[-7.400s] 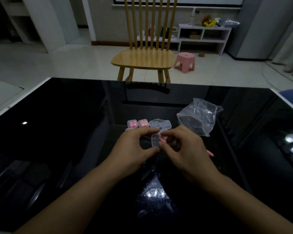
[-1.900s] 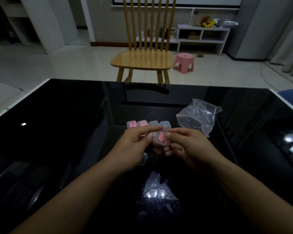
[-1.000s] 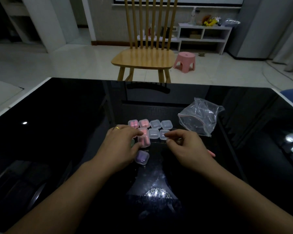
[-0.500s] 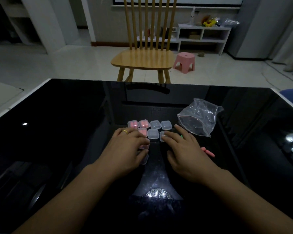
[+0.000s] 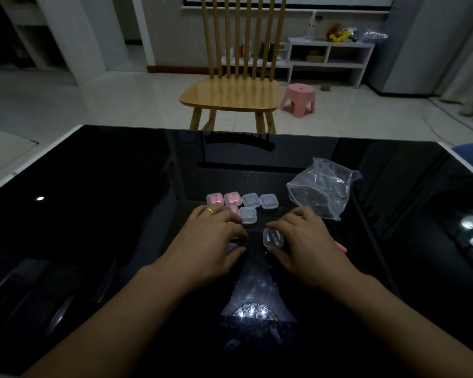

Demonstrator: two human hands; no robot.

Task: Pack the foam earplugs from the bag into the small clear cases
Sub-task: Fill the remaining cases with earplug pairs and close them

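Head view: a glossy black table [image 5: 93, 214] is seen, mirroring a ceiling light. Behind it a wooden chair [image 5: 231, 94], a pink stool [image 5: 298, 99] and a white shelf [image 5: 331, 54] are set on pale tiles. An empty clear case [image 5: 273, 238] is pinched by the right hand [image 5: 303, 241]. The left hand [image 5: 213, 241] is curled over what may be another case. More cases [image 5: 250, 201], two holding pink earplugs [image 5: 224, 199], are grouped beside the crumpled bag [image 5: 322, 190].

Bare forearms; gold ring [image 5: 209, 211] on left hand [image 5: 210, 241].
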